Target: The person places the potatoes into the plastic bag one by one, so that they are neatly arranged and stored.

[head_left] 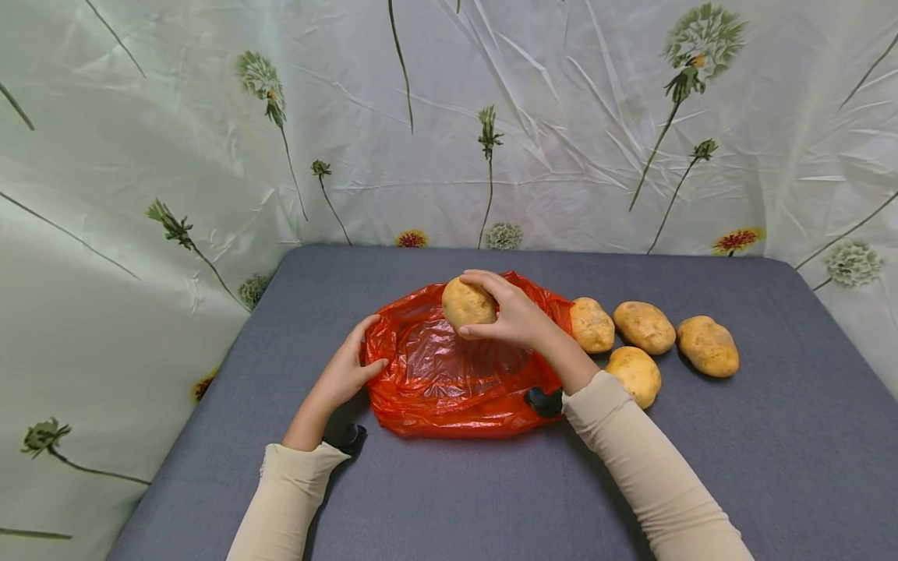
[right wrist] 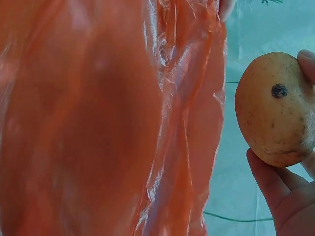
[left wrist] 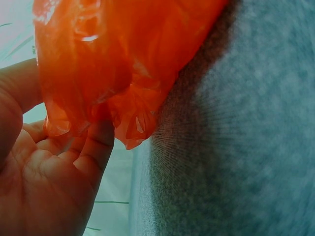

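"Where do you have the potato (head_left: 466,305)?"
"I see it above the red bag (head_left: 452,425), toward twelve o'clock, in the half-curled grip of the right hand (head_left: 515,315)."
"And the left hand (head_left: 347,370)?"
"Part-closed, gripping the bag's nine-o'clock edge. I count four more potatoes (head_left: 644,327) at three o'clock on the table (head_left: 456,506)."

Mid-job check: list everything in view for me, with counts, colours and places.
Loose potatoes: four, yellow-brown, on the table right of the bag
Held potato: one, yellow-brown with a dark spot, above the bag
Plastic bag: one, red, mid-table
Table: one, blue-grey, under the bag
Flower-print fabric: panel count unclear, pale, behind the table and on its left
Wrist devices: two, black, at the wrists
Sleeves: two, beige, on the forearms
Left hand: one, bare, gripping the bag's left edge
Right hand: one, bare, holding the potato
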Tool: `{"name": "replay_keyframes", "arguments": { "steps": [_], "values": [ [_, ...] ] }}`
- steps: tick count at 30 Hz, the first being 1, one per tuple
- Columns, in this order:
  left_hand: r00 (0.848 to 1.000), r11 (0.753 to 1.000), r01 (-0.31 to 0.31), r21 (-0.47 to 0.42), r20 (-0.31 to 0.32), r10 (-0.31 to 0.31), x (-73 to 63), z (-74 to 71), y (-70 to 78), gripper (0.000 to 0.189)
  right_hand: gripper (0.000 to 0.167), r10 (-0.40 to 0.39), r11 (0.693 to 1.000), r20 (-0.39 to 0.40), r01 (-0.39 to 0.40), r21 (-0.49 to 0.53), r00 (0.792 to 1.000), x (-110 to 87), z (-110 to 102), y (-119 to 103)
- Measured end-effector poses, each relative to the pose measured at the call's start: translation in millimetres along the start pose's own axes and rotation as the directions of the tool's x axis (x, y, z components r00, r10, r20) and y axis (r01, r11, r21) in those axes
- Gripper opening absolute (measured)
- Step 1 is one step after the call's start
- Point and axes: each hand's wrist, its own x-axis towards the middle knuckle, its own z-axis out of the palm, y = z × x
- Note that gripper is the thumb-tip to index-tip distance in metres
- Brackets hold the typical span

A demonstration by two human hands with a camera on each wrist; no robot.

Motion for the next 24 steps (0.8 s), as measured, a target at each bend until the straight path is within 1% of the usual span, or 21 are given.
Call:
{"name": "replay_keyframes", "arguments": {
  "steps": [5,13,18,24],
  "values": [
    [1.0,1.0,0.001,0.0,-0.002,-0.001,0.0,-0.1,-0.4,0.072,0.072,0.006,1.0,0.003,-0.006,0.025,1.0,5.7,10.8,0.6],
    [1.0,1.0,0.007,0.003,-0.003,-0.007,0.3,0.1,-0.9,0.072,0.072,0.077,0.994,0.013,-0.077,0.073,0.997,10.9,28.9,4.9],
    [1.0,1.0,0.018,-0.002,-0.002,-0.018,0.0,0.2,-0.3,0.072,0.072,0.132,0.981,0.017,-0.134,0.14,0.991,12.3,38.0,9.0],
    [1.0,1.0,0.024,0.001,-0.002,-0.024,0.6,1.0,0.3,0.073,0.071,0.179,0.966,0.023,-0.181,0.187,0.983,13.2,45.9,14.9]
  ]
}}
